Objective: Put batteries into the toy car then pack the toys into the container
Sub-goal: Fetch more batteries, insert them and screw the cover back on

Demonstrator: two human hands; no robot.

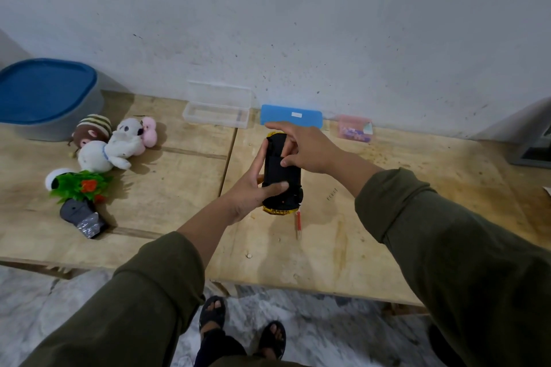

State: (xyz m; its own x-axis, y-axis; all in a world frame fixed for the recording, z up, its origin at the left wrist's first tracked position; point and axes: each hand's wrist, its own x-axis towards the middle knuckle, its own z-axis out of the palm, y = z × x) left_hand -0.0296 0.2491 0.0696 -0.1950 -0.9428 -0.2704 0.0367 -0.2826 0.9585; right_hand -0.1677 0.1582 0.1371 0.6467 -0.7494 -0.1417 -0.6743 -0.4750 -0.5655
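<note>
Over a wooden table (167, 217), the left hand (253, 188) grasps the toy car (280, 176) (black underside up) along its left flank. The right hand (304, 149), fingers curled, presses the underside. The car's length points toward the wall.

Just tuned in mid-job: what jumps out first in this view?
Dead centre, both hands work on the upturned black toy car above the table: the left hand has it in its grip from the side, while the right hand fingers its underside. At far left sit a heap of plush toys and a grey container with its blue lid on.
</note>
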